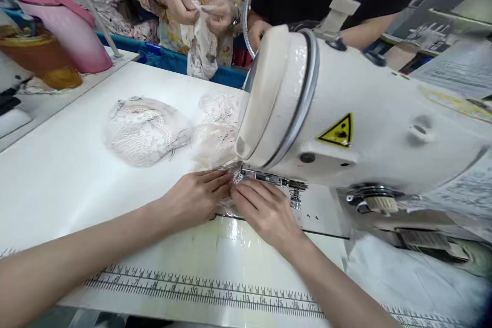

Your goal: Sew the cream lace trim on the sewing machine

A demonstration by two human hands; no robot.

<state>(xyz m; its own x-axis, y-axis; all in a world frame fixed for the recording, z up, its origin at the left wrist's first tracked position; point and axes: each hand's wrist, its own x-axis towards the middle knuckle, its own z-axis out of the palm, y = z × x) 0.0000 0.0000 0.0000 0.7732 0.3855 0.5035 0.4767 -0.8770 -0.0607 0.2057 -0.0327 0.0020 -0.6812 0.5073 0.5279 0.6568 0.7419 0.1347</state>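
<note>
Under the head of a white sewing machine [369,107], a piece of white lace fabric [238,177] lies at the needle area. My left hand [200,195] presses on its left side, fingers together and pointing at the needle. From the right, my right hand [265,210] rests on the same lace, its fingertips close to the presser foot. Parts of the lace are hidden by both hands. Just behind it lie more lace pieces [217,138] with loose dark threads. Another lace piece [142,130] is spread on the white table to the left.
A printed ruler [200,289] runs along the table's front edge. Across the table, a co-worker's hands [192,7] hold a white lace garment [202,48]. A second person in black stands behind the machine. An amber container [46,59] stands far left; white cloth [415,277] lies right.
</note>
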